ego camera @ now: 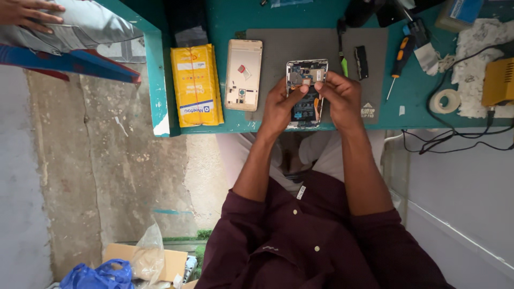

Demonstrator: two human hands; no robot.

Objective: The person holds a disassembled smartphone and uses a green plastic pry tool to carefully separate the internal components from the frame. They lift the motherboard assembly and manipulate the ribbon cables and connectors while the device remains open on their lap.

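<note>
An opened phone (306, 92), its back off and its circuit boards bare, lies on the grey mat (278, 48) near the front edge of the tabletop (230, 16). The left hand (279, 104) grips its left side, thumb over the upper board. The right hand (340, 96) pinches narrowly at the top right corner. The phone looks light, stiff and fragile, safest held by its frame edges. Its gold back cover (243, 75) lies just beside the phone, at the mat's left edge.
</note>
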